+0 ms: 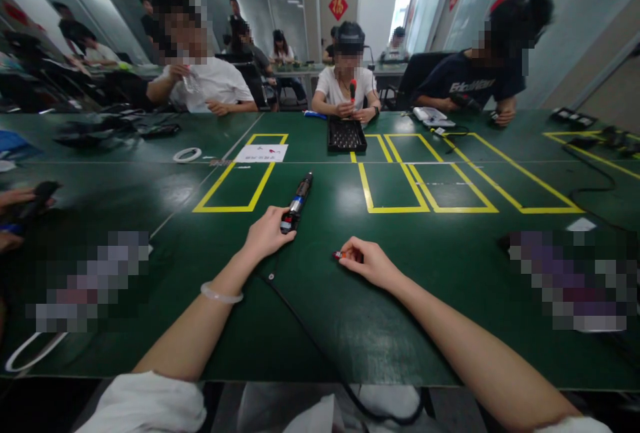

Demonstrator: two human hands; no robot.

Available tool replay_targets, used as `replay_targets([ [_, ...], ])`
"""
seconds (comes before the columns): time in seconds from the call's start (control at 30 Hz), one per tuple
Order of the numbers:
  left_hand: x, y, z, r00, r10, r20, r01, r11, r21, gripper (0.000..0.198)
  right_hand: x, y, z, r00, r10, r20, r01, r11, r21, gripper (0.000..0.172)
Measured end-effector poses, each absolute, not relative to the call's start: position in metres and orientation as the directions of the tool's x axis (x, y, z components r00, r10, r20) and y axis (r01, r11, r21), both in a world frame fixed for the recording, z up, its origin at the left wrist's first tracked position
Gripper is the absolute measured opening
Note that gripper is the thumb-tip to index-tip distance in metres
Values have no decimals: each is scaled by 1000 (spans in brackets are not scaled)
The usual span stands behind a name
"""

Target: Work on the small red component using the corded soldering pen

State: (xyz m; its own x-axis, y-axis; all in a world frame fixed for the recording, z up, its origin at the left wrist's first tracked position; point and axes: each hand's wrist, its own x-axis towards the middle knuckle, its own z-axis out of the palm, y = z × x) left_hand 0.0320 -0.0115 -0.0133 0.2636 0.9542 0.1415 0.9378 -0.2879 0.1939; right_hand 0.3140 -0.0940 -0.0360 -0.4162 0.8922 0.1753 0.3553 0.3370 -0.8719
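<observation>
Evidently both hands are occupied above the near part of the green table (320, 353). The left hand (267, 234) is closed around the rear end of a slim black tool (301, 194) with a blue band, its narrow tip pointing away and slightly right; whether the tool rests on the tabletop, I cannot tell. The right hand (369, 261) pinches a small red piece (338, 256) between thumb and fingertips, nearer the table's front edge than the tool and well apart from it. A black cable (300, 320) runs from near the left wrist down over that edge, with a small round pale piece (271, 276) just beside it. Beyond the tool, yellow tape outlines (225, 209) mark the surface, and a white sheet (255, 153) overlaps one. Across the table, a co-worker (345, 83) sits behind a black tray (347, 148), holding a red-and-black screwdriver (353, 88).
</observation>
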Motion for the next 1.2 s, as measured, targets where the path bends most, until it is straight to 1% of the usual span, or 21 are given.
replay_targets([
  [0.17, 72, -38, -11, 482, 865, 140, 797, -499, 340, 60, 314, -94, -37, -377, 903, 205, 403, 359, -842, 12],
  [0.27, 87, -52, -8, 567, 812, 140, 712, -568, 413, 64, 313, -93, -39, -360, 906, 223, 456, 380, -805, 10],
  [0.37, 97, -63, -7, 625, 769, 135, 658, -612, 439, 66, 313, -93, -41, -364, 904, 223, 538, 399, -743, 10],
  [0.47, 103, -67, -6, 660, 740, 127, 633, -639, 438, 67, 311, -93, -41, -368, 904, 218, 603, 411, -684, 14],
  [0.53, 104, -68, -6, 675, 728, 125, 622, -651, 434, 67, 310, -93, -40, -357, 908, 220, 624, 407, -667, 16],
  [0.67, 103, -67, -8, 690, 714, 117, 616, -664, 424, 67, 309, -92, -41, -363, 905, 219, 592, 406, -696, 16],
  [0.83, 103, -67, -11, 695, 707, 131, 609, -676, 416, 67, 309, -93, -43, -431, 871, 234, 526, 453, -720, 6],
  [0.97, 106, -69, -12, 705, 694, 146, 619, -703, 351, 66, 310, -93, -42, -431, 870, 240, 493, 449, -745, 2],
  [1.2, 117, -73, -15, 647, 743, 172, 703, -669, 241, 55, 311, -92, -41, -426, 863, 273, 478, 471, -742, 8],
])
